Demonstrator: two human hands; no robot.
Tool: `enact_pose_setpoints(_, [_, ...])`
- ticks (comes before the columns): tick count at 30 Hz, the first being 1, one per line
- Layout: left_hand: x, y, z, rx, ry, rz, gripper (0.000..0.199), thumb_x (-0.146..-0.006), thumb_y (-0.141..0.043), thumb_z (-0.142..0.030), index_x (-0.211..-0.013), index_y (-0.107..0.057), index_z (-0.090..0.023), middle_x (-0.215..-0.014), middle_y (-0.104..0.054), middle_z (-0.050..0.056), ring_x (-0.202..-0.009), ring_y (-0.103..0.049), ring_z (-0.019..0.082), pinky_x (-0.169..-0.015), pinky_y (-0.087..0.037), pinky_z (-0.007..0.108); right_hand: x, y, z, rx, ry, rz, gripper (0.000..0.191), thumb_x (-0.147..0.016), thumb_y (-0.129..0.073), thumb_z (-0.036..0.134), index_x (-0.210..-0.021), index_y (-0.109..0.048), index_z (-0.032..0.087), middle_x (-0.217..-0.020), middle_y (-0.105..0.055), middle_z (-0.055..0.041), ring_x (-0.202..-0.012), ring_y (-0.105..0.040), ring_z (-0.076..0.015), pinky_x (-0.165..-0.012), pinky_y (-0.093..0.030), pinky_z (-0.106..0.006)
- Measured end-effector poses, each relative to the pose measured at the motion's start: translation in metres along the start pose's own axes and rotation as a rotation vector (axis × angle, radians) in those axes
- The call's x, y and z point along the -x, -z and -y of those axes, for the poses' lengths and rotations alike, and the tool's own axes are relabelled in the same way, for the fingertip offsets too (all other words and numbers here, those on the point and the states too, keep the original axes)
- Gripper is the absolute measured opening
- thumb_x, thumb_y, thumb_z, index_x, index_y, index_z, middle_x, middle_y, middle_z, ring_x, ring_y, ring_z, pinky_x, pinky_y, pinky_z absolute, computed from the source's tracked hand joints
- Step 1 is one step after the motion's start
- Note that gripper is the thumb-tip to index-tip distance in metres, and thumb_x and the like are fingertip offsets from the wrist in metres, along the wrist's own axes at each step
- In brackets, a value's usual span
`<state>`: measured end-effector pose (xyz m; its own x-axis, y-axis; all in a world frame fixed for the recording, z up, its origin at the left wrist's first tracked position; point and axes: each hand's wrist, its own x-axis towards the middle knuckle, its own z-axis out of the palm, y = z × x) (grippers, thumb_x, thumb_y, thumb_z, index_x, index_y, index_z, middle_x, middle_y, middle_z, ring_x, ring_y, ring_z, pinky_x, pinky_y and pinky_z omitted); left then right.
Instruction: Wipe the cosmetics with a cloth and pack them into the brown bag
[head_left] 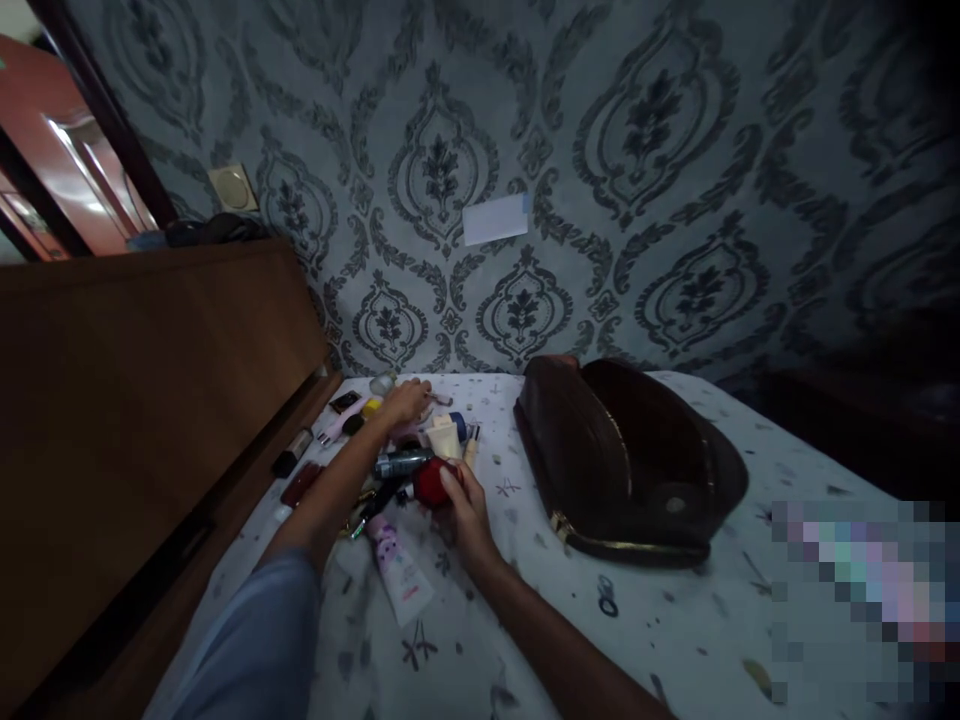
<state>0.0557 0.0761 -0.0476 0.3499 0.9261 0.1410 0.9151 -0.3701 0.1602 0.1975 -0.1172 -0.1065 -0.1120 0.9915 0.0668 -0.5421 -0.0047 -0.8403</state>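
My right hand is closed around a dark red rounded bottle, thumb on its near side. Farther back, my left hand reaches over the pile with fingers curled down. A slim pinkish stick-like item shows at its fingertips; its kind is too small to tell. Between the hands lie a dark grey tube, a cream-coloured tube and a blue-lidded jar. Below the red bottle, a white and pink squeeze tube rests on the patterned sheet.
An open dark brown toiletry bag with a gold zip stands on the right. At left, a wooden board borders the sheet. Behind is the patterned wall. A yellow item and a dark red item lie left of the pile.
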Motion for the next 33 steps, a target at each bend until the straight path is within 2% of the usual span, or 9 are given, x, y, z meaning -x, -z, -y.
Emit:
enact_pose_setpoints(5, [0.053, 0.025, 0.003, 0.149, -0.022, -0.175, 0.028, -0.095, -0.057, -0.035, -0.117, -0.06, -0.017, -0.116, -0.063, 0.008, -0.1, -0.063, 0.021, -0.088, -0.054, 0.042, 0.001, 0.001, 0.001, 0.088, 0.072, 0.022, 0.058, -0.068, -0.076, 0.054, -0.113, -0.058, 0.021, -0.085, -0.063, 0.0002, -0.061, -0.057, -0.0129, -0.043, -0.044, -0.021])
enact_pose_setpoints(8, [0.106, 0.042, -0.001, 0.221, -0.066, -0.233, 0.022, -0.096, -0.052, -0.029, -0.111, -0.062, -0.016, -0.105, -0.068, 0.006, -0.095, -0.064, 0.019, -0.086, -0.052, 0.036, 0.002, 0.0, -0.001, 0.172, 0.091, 0.072, 0.076, -0.066, -0.08, 0.047, -0.131, -0.049, 0.024, -0.096, -0.065, -0.0019, -0.07, -0.06, -0.0149, -0.054, -0.05, -0.024])
enact_pose_setpoints(10, [0.148, 0.047, -0.006, 0.25, -0.073, -0.263, 0.021, -0.096, -0.05, -0.028, -0.109, -0.063, -0.018, -0.103, -0.069, 0.005, -0.094, -0.064, 0.019, -0.085, -0.051, 0.033, 0.004, -0.001, -0.002, 0.235, 0.114, 0.107, 0.082, -0.064, -0.081, 0.043, -0.135, -0.046, 0.024, -0.107, -0.065, -0.0048, -0.081, -0.062, -0.0176, -0.066, -0.054, -0.028])
enact_pose_setpoints(15, [0.241, 0.044, -0.011, 0.275, 0.047, -0.358, 0.022, -0.093, -0.047, -0.028, -0.105, -0.064, -0.02, -0.096, -0.069, 0.004, -0.088, -0.064, 0.019, -0.08, -0.049, 0.031, 0.017, 0.013, 0.003, 0.582, 0.219, 0.196, 0.077, -0.063, -0.081, 0.041, -0.13, -0.052, 0.021, -0.121, -0.059, -0.0098, -0.104, -0.061, -0.0264, -0.09, -0.052, -0.04])
enact_pose_setpoints(18, [0.283, 0.035, -0.007, 0.269, 0.145, -0.424, 0.024, -0.094, -0.042, -0.027, -0.102, -0.064, -0.02, -0.097, -0.069, 0.005, -0.089, -0.064, 0.02, -0.081, -0.049, 0.031, 0.033, 0.033, 0.013, 0.901, 0.327, 0.285, 0.071, -0.067, -0.078, 0.038, -0.132, -0.054, 0.023, -0.123, -0.055, -0.0093, -0.113, -0.057, -0.0284, -0.097, -0.049, -0.042])
enact_pose_setpoints(20, [0.305, 0.026, -0.006, 0.251, 0.203, -0.456, 0.025, -0.094, -0.041, -0.027, -0.103, -0.063, -0.019, -0.102, -0.068, 0.006, -0.093, -0.063, 0.021, -0.081, -0.05, 0.032, 0.044, 0.046, 0.02, 1.056, 0.333, 0.368, 0.068, -0.072, -0.075, 0.036, -0.136, -0.052, 0.028, -0.128, -0.051, -0.008, -0.116, -0.056, -0.0281, -0.097, -0.049, -0.042])
enact_pose_setpoints(23, [0.326, 0.009, -0.009, 0.198, 0.254, -0.452, 0.024, -0.093, -0.045, -0.026, -0.109, -0.062, -0.02, -0.107, -0.067, 0.007, -0.1, -0.061, 0.023, -0.087, -0.05, 0.036, 0.056, 0.056, 0.027, 1.153, 0.323, 0.446, 0.067, -0.078, -0.07, 0.04, -0.141, -0.047, 0.03, -0.132, -0.05, -0.0075, -0.118, -0.056, -0.0278, -0.097, -0.049, -0.041])
enact_pose_setpoints(26, [0.333, -0.002, -0.012, 0.127, 0.273, -0.398, 0.031, -0.088, -0.054, -0.023, -0.118, -0.059, -0.023, -0.113, -0.065, 0.007, -0.106, -0.058, 0.024, -0.094, -0.047, 0.039, 0.059, 0.058, 0.026, 1.147, 0.343, 0.461, 0.064, -0.083, -0.064, 0.044, -0.142, -0.046, 0.027, -0.13, -0.056, -0.0092, -0.119, -0.056, -0.0283, -0.1, -0.047, -0.044])
enact_pose_setpoints(33, [0.326, -0.001, -0.023, -0.064, 0.409, -0.372, 0.029, -0.089, -0.051, -0.017, -0.117, -0.057, -0.019, -0.113, -0.06, 0.013, -0.108, -0.052, 0.03, -0.092, -0.044, 0.048, 0.054, 0.064, 0.018, 1.122, 0.346, 0.397, 0.066, -0.08, -0.068, 0.047, -0.138, -0.048, 0.023, -0.132, -0.059, -0.0117, -0.12, -0.057, -0.0297, -0.101, -0.046, -0.045])
